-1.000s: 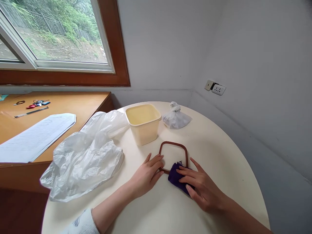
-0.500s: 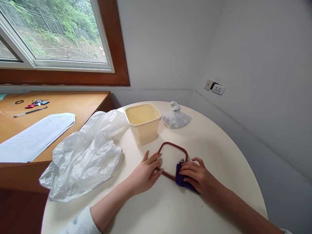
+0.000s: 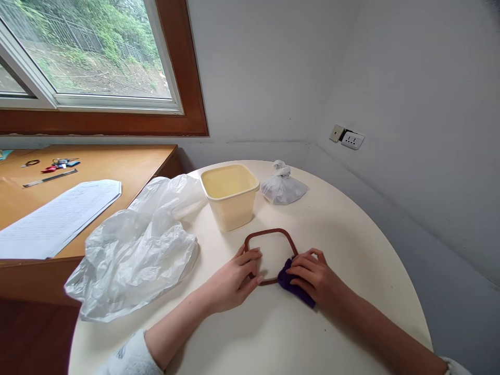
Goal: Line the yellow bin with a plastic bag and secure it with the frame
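Observation:
A brown rounded-square rim point(image 3: 269, 231), perhaps the edge of a lid, is between my hands just above or on the white table. I cannot tell whether its middle is clear or open. My left hand point(image 3: 229, 278) is closed on the rim's left side, fingers inside it. My right hand point(image 3: 318, 278) is closed on a bunched purple cloth point(image 3: 294, 290), which wraps over the rim's lower right corner. Behind the rim stands a cream plastic tub point(image 3: 234, 208), upright with its top uncovered.
A crumpled clear plastic bag point(image 3: 136, 255) covers the round table's point(image 3: 351, 333) left side. At the back sits a knotted plastic bag point(image 3: 283, 188). On the wooden desk point(image 3: 136, 161) lie papers point(image 3: 66, 219), keys point(image 3: 60, 164) and a pen point(image 3: 50, 178).
The rim has turned between my hands, its upper corner shifting left. My right hand and the purple cloth have moved slightly left. My left hand stays at nearly the same place.

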{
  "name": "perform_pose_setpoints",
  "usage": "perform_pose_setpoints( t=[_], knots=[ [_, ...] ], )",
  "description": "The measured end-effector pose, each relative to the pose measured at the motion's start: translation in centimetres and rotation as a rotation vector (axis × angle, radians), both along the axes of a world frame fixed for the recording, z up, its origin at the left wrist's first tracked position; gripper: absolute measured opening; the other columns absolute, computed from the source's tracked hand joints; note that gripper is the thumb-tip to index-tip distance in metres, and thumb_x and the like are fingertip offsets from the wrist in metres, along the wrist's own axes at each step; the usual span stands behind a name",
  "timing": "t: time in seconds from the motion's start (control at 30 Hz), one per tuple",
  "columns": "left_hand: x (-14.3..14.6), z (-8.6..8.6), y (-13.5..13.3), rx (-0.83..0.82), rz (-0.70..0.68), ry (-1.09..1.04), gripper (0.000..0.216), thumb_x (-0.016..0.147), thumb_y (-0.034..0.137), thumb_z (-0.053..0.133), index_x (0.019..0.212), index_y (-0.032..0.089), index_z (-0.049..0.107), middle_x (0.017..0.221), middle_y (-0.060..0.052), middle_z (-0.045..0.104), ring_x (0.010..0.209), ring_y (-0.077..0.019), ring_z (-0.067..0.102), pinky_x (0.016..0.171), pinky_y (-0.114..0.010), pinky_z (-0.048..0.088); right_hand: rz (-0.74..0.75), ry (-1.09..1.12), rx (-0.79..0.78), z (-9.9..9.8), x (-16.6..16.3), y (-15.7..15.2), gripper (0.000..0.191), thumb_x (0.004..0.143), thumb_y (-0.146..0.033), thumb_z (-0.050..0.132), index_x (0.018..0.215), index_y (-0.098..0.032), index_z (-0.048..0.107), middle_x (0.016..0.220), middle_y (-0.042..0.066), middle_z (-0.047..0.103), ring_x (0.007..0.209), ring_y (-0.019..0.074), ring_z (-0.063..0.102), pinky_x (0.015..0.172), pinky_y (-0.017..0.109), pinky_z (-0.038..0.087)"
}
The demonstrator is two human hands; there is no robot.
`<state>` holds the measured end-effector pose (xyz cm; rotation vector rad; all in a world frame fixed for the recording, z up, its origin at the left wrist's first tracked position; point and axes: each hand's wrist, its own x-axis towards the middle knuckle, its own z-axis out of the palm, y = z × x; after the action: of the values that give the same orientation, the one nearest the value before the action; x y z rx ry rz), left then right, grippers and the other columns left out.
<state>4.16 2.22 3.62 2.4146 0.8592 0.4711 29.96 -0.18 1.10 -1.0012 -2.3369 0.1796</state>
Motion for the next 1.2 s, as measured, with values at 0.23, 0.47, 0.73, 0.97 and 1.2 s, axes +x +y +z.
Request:
perform_pose_setpoints(
  t=[0.23, 0.47, 0.73, 0.97, 1.2],
  knots=[
    [0.4, -0.4, -0.2, 0.113, 0.023, -0.008, 0.013, 0.084, 0.03, 0.055, 0.09, 0.018, 0.055, 0.122, -0.013, 0.052, 0.12, -0.0245, 0.045, 0.104, -0.041, 0.036, -0.061, -0.004, 0.01, -0.1, -0.5, -0.2, 0.013, 0.088, -0.019, 0.05, 0.085, -0.019, 0.063, 0.079, 0.003, 0.064, 0.085, 0.0164, 0.056, 0.088, 0.038, 0.03],
    [0.3, -0.4, 0.1, 0.159, -0.052, -0.007, 0.009, 0.086, 0.027, 0.054, 0.084, 0.019, 0.058, 0.117, -0.011, 0.055, 0.124, -0.0229, 0.042, 0.114, -0.044, 0.018, -0.013, 0.004, 0.028, -0.6, -3.7, -1.4, 0.008, 0.086, -0.021, 0.054, 0.085, -0.018, 0.061, 0.077, 0.002, 0.062, 0.08, 0.0168, 0.054, 0.083, 0.036, 0.034],
    [0.3, 0.3, 0.1, 0.105, -0.075, -0.01, 0.019, 0.079, 0.035, 0.063, 0.081, 0.018, 0.056, 0.12, -0.013, 0.053, 0.127, -0.0264, 0.038, 0.112, -0.045, 0.021, 0.0, -0.068, -0.048, 0.6, -0.7, 0.3, 0.014, 0.089, -0.019, 0.049, 0.092, -0.019, 0.062, 0.086, 0.004, 0.064, 0.087, 0.0171, 0.057, 0.089, 0.04, 0.03],
    [0.4, -0.7, -0.1, 0.096, -0.101, -0.022, 0.013, 0.086, 0.029, 0.055, 0.078, 0.019, 0.055, 0.117, -0.01, 0.054, 0.124, -0.0219, 0.042, 0.114, -0.045, 0.016, 0.049, -0.016, 0.013, -0.3, -3.7, -0.8, 0.015, 0.088, -0.023, 0.049, 0.085, -0.016, 0.062, 0.074, 0.003, 0.06, 0.075, 0.0157, 0.053, 0.082, 0.036, 0.035],
    [0.2, -0.4, 0.3, 0.099, -0.052, -0.014, 0.01, 0.087, 0.019, 0.049, 0.094, 0.019, 0.056, 0.115, -0.01, 0.054, 0.116, -0.0216, 0.047, 0.111, -0.044, 0.024, -0.066, -0.04, -0.049, 0.4, -0.5, 0.2, 0.016, 0.09, -0.017, 0.047, 0.095, -0.02, 0.062, 0.087, 0.004, 0.065, 0.093, 0.0183, 0.057, 0.087, 0.038, 0.032]
  ],
)
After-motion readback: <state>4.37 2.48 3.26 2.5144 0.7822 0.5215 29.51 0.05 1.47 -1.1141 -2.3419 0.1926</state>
